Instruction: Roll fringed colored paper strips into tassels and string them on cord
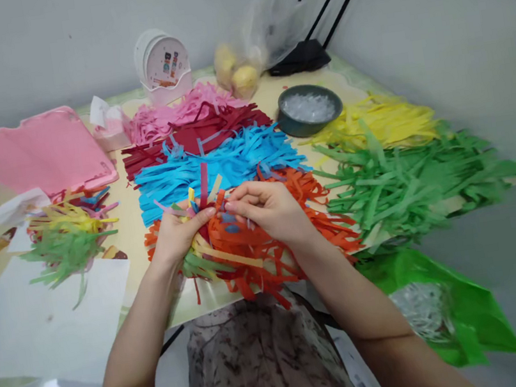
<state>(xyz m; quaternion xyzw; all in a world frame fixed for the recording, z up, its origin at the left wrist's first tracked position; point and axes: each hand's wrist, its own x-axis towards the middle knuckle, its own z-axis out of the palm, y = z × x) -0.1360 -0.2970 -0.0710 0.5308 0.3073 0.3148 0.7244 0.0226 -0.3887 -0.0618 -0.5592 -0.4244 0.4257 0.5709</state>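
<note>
My left hand (177, 233) is closed around a bunch of multicoloured strips (213, 250), with red, yellow and pale ends sticking up past the thumb. Close beside it, my right hand (267, 208) pinches with thumb and fingertips at the bunch; what lies in the pinch is too small to make out. Orange strips (257, 252) hang and lie under both hands at the table's front edge. Just behind are a pile of blue strips (214, 161), then dark red strips (201, 134) and pink strips (187, 108).
On the right lie green strips (397, 185), yellow strips (383, 122) and a dark bowl (299, 124) of clear pieces. To the left are a finished-looking multicoloured bunch (67, 232), white paper (49, 322) and a pink folder-like object (33, 152). A green bag (479, 309) hangs at the lower right.
</note>
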